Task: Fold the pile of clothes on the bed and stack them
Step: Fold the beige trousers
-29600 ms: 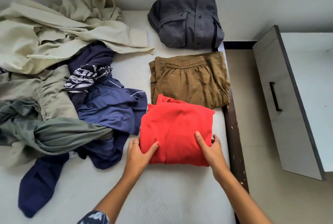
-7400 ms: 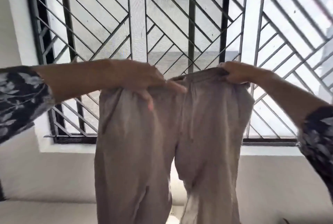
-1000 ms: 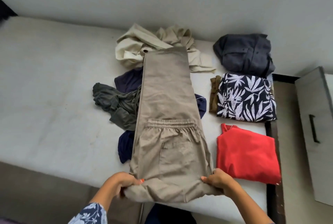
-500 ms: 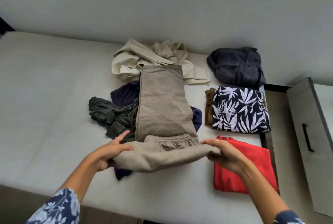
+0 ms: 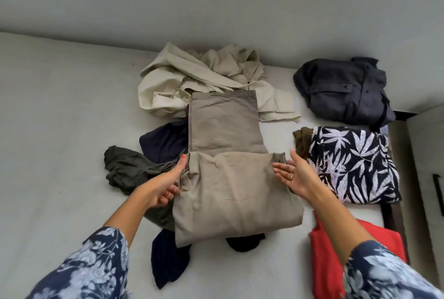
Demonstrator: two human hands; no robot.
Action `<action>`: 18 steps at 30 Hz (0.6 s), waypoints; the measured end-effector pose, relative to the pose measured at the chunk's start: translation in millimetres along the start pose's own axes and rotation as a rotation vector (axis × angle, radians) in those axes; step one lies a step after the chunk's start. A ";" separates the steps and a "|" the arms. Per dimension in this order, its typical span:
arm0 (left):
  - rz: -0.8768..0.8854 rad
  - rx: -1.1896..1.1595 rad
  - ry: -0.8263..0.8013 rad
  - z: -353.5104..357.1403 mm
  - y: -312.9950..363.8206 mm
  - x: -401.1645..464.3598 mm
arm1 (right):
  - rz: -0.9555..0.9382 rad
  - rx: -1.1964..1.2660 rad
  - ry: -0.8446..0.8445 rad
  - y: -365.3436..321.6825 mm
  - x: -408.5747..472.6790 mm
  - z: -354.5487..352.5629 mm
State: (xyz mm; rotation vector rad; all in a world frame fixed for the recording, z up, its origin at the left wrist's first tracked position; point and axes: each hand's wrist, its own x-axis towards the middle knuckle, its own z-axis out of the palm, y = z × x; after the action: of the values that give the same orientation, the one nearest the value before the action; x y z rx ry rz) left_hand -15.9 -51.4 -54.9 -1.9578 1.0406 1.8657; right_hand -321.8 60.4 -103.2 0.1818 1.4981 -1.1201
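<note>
Khaki trousers (image 5: 230, 178) lie on bed (image 5: 60, 130) over unfolded clothes, one fold laid; left hand (image 5: 165, 188) touches left edge, apparently loose, right hand (image 5: 295, 176) spread beside. Next: fold again, then stack

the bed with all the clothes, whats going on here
A person is folding tan trousers on the bed, one fold laid over. The left hand touches the trousers' left edge; the right hand hovers open at the right. Unfolded clothes lie beyond; a grey shirt, a leaf-print piece and a red piece sit folded at right.
</note>
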 end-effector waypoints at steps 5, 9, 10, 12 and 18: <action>0.136 0.008 0.130 18.0 -40.0 9.8 | -0.420 -0.701 0.249 38.2 -6.3 -10.3; 0.086 -0.290 0.078 36.8 -86.6 9.4 | -1.027 -1.388 0.092 96.7 -47.3 -23.3; 0.085 -0.321 0.060 43.7 -97.0 8.7 | -1.108 -1.522 -0.007 112.3 -55.1 -23.6; 0.086 -0.360 0.054 59.1 -104.7 -0.1 | -1.189 -1.709 -0.192 135.5 -63.2 -17.7; 0.167 -0.282 0.234 68.4 -104.6 15.9 | -1.007 -1.946 -0.198 145.7 -46.8 13.4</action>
State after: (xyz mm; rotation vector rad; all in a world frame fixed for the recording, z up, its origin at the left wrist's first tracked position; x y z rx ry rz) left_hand -3.4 60.7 -111.1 -2.3632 1.0836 2.0002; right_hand -201.6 149.2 -138.8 -2.0604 1.8484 0.1189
